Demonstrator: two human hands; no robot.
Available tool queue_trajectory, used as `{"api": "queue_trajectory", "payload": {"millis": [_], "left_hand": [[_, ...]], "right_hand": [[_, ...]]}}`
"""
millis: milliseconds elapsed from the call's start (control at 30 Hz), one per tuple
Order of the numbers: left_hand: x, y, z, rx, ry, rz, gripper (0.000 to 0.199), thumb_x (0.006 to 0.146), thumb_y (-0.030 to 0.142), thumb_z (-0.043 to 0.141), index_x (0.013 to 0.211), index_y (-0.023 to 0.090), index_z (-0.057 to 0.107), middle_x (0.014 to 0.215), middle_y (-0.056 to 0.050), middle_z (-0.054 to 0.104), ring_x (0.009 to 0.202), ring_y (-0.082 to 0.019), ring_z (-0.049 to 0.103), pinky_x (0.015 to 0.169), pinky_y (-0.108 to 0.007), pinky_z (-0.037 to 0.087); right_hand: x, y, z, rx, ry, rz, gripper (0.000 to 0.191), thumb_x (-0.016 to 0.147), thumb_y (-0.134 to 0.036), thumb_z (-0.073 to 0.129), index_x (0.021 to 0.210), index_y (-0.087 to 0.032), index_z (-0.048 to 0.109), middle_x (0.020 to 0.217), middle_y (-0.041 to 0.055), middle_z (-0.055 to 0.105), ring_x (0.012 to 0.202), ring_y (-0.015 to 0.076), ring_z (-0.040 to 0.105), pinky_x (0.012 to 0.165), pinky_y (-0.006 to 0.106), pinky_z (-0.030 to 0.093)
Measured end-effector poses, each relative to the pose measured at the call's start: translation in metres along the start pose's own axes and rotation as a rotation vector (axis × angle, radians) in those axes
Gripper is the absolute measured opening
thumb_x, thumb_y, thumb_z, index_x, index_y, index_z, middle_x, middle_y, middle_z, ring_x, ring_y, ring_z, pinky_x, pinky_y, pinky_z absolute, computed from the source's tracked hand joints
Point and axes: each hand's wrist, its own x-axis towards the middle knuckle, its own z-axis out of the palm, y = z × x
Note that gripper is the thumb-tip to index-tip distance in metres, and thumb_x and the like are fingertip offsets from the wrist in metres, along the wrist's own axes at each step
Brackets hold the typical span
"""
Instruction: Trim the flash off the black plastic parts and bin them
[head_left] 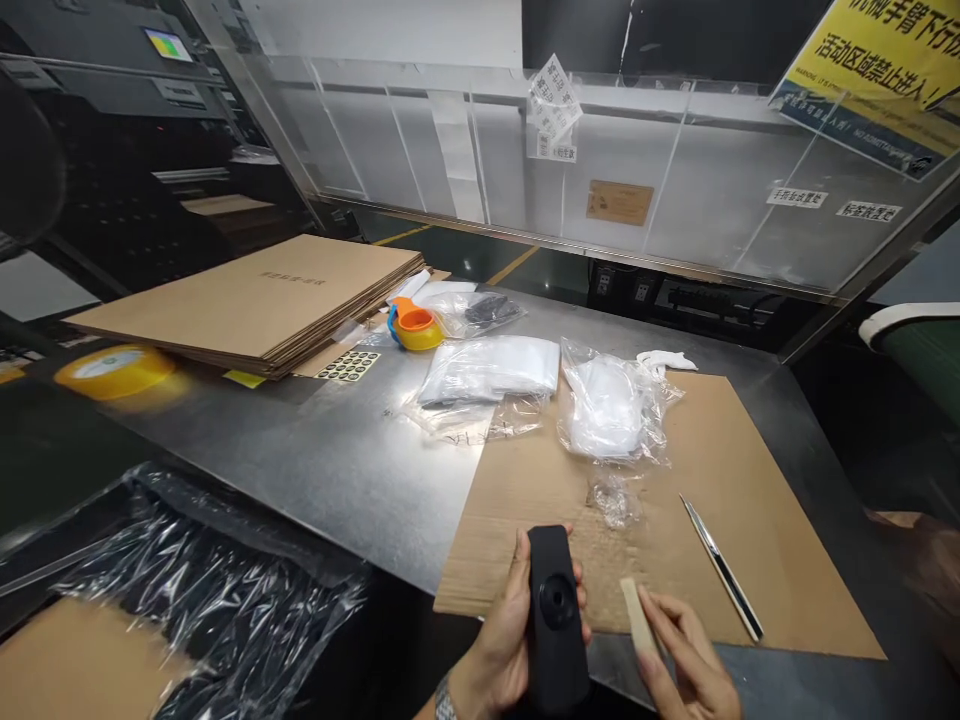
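My left hand (504, 640) is wrapped round a long black device (556, 640) with a round recessed part on its face, held upright over the front edge of the cardboard sheet (525, 500). To its right, my right hand (679, 650) pinches a small flat beige piece (637, 617) between thumb and fingers, apart from the device. A silver and black knife (721, 568) lies on the cardboard, right of my hands. Crumpled clear plastic (616, 500) lies just beyond them, and a clear bag with white contents (611, 405) sits farther back.
Flat cardboard sheets (255, 290) are stacked at the back left, near a yellow tape roll (116, 372). White packets (491, 368) and an orange and yellow tape dispenser (416, 325) stand mid-table. A black-lined bin (247, 590) is at the lower left.
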Motion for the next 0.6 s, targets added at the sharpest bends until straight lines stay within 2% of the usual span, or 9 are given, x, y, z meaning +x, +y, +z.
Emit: {"api": "queue_trajectory", "payload": {"millis": [100,200,300,400,500,600], "left_hand": [[0.002,-0.013,-0.002,0.095,-0.023,-0.161,0.067,0.079,0.068,0.031,0.125,0.021,0.045,0.058,-0.003,0.062,0.039,-0.016,0.056,0.034,-0.023,0.042],[0.002,-0.023,-0.003,0.106,-0.006,-0.268,0.064,0.082,0.065,0.031,0.111,0.015,0.057,0.053,-0.005,0.062,0.037,-0.015,0.056,0.036,-0.021,0.041],[0.002,-0.027,-0.008,0.051,0.0,-0.347,0.069,0.082,0.066,0.029,0.076,0.007,0.064,0.052,-0.008,0.061,0.041,-0.013,0.057,0.04,-0.019,0.042],[0.001,-0.028,-0.018,0.196,-0.053,-0.479,0.085,0.077,0.074,0.016,0.053,0.006,0.06,0.042,-0.01,0.055,0.033,-0.012,0.052,0.035,-0.02,0.038],[-0.001,-0.03,-0.023,0.337,-0.098,-0.505,0.095,0.074,0.077,0.008,0.057,0.002,0.064,0.042,-0.01,0.054,0.031,-0.011,0.05,0.034,-0.019,0.034],[-0.005,-0.031,-0.018,0.388,-0.019,-0.304,0.086,0.076,0.075,0.016,0.087,0.007,0.068,0.047,-0.005,0.056,0.037,-0.012,0.051,0.036,-0.02,0.036]], "right_hand": [[0.029,-0.016,-0.007,-0.109,-0.2,-0.259,0.046,0.088,-0.015,0.045,0.133,-0.023,0.044,0.116,0.0106,0.05,0.103,0.0191,0.053,0.085,0.03,0.048],[0.045,-0.032,-0.002,-0.186,-0.358,-0.453,0.052,0.086,-0.011,0.045,0.136,-0.024,0.038,0.113,0.011,0.052,0.098,0.0198,0.053,0.082,0.036,0.049],[0.047,-0.039,-0.001,-0.204,-0.401,-0.498,0.056,0.083,-0.011,0.049,0.135,-0.029,0.038,0.107,0.008,0.056,0.091,0.0188,0.054,0.079,0.035,0.049],[0.046,-0.034,-0.013,-0.225,-0.42,-0.478,0.057,0.082,-0.007,0.045,0.135,-0.025,0.039,0.111,0.0105,0.054,0.095,0.0199,0.053,0.078,0.034,0.049],[0.047,-0.027,-0.023,-0.267,-0.41,-0.468,0.056,0.082,-0.004,0.042,0.136,-0.02,0.039,0.112,0.0133,0.051,0.101,0.0217,0.051,0.08,0.035,0.049],[0.048,-0.031,-0.02,-0.305,-0.377,-0.473,0.052,0.083,-0.007,0.044,0.134,-0.018,0.041,0.11,0.014,0.051,0.099,0.022,0.051,0.079,0.036,0.049]]}}
